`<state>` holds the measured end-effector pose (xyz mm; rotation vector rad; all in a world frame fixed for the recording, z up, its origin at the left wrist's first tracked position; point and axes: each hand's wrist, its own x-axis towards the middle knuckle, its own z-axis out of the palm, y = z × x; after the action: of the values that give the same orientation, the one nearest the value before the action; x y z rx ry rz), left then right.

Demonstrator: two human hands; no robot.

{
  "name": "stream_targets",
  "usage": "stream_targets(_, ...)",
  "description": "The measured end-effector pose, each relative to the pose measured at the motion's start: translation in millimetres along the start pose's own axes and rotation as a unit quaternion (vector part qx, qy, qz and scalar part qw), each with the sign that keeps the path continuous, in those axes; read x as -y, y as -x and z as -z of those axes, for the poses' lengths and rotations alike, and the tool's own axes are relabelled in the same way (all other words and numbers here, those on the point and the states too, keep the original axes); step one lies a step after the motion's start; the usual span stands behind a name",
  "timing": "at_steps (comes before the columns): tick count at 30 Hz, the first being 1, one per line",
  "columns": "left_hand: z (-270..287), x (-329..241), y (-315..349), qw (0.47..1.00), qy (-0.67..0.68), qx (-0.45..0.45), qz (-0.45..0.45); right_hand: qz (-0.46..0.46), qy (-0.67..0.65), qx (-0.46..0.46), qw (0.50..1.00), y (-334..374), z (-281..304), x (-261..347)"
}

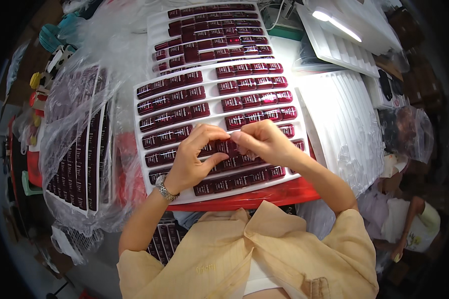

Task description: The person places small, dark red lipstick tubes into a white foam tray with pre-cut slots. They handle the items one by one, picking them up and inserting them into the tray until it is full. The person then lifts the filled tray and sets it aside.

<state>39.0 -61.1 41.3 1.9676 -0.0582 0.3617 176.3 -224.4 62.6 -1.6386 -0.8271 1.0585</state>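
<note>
My left hand, with a metal-band watch on its wrist, is curled over the middle of a white ridged tray. Its index fingertip meets the fingertips of my right hand, which are pinched together. Whatever small thing lies between the fingers is too hidden to name. Below them, rows of small dark red glossy rectangular pieces with pale print fill the tray's grooves. One such piece shows between my left thumb and index finger. A bare strip divides the upper rows into left and right groups.
Another tray of dark red pieces lies beyond. Filled trays under clear plastic stand at the left. White ridged trays lie at the right, beneath a bright lamp. A red table edge runs in front; another person is far right.
</note>
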Motion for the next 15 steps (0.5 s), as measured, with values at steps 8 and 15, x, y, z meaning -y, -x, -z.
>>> stream_targets(8,7.9,21.2,-15.3,0.967,-0.251,-0.033,-0.002,0.027,-0.038,-0.122,0.991,5.6,49.3,-7.0)
stream_targets(15,25.7,35.2,-30.3,0.913,-0.397,-0.091,0.014,0.100,-0.134,-0.150,0.975,1.8,35.3,-1.6)
